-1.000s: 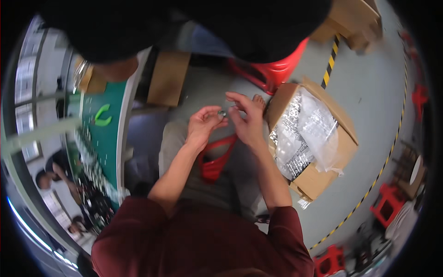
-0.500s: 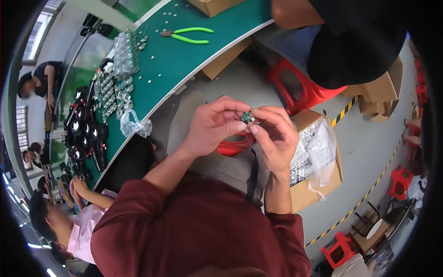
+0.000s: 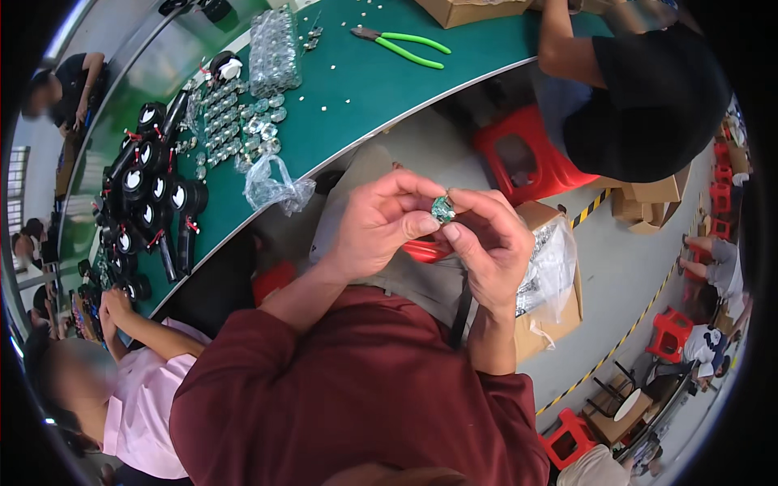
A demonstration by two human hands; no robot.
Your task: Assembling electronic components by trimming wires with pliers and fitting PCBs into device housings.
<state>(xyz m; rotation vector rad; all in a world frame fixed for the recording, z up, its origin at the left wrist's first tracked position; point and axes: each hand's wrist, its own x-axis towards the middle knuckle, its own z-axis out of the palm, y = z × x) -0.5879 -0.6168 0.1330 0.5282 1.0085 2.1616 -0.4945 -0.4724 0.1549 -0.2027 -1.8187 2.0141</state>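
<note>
1. Left hand [image 3: 373,225] and right hand [image 3: 496,247] together pinch a small green circuit board [image 3: 443,211];
2. it's apart from the green table [image 3: 381,81] and its edge;
3. grey floor [image 3: 620,283] stretches right of the carton [image 3: 569,316]

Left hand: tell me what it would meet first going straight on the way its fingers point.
The left hand would first meet the small green part at its fingertips, then probably the right hand just beyond; their exact alignment in depth is unclear.
</note>
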